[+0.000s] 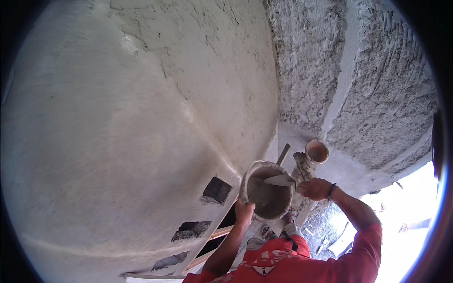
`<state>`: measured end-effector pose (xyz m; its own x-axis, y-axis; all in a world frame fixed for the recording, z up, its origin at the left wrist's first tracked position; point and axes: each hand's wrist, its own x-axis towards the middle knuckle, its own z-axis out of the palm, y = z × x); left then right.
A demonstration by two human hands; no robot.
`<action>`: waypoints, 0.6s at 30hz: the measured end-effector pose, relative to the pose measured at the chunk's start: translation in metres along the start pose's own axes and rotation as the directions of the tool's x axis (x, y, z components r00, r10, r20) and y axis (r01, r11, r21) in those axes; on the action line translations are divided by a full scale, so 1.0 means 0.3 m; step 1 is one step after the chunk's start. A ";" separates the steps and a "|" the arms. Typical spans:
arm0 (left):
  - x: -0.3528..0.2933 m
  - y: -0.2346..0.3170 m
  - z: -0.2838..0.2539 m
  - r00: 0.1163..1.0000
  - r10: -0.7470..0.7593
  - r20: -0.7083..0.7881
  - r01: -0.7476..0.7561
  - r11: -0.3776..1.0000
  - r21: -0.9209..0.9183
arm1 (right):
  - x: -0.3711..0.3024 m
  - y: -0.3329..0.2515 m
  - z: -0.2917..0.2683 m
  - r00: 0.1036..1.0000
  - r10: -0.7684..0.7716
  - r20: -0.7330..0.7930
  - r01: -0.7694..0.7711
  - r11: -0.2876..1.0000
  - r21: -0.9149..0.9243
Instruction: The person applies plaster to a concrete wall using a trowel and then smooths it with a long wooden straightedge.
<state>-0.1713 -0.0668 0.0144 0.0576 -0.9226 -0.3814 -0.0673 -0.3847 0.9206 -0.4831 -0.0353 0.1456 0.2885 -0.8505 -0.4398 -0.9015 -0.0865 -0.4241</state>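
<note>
A round bucket [245, 185] with a mortar-crusted rim is held in front of my body. Wet grey mortar [264, 198] lies inside it. My left hand [244, 212] is closed on the bucket's near left rim. In my right hand [315, 188], at the right side of the bucket, is a trowel [280, 180]; my fingers wrap its handle. The trowel's pale pointed blade reaches over the bucket's opening, above the mortar. Whether the blade carries any mortar I cannot tell.
A smaller orange-brown tub [317, 152] stands beyond my right hand, beside mortar-stained planks [304, 165]. Smooth plastered wall [118, 141] curves along the left, with several dark holes [217, 190]. Rough unfinished wall [387, 89] rises at the far right. My feet [268, 232] stand below.
</note>
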 end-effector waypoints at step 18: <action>-0.067 0.169 0.182 0.947 0.265 0.180 -0.320 0.827 0.463 | 0.126 0.124 0.350 0.786 -0.286 0.548 -0.485 0.266 0.833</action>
<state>-0.2303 -0.0692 0.0641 -0.1425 -0.9810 -0.1320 -0.5353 -0.0358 0.8439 -0.4719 -0.0162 0.0300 0.6616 -0.3590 -0.6583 -0.1108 0.8215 -0.5593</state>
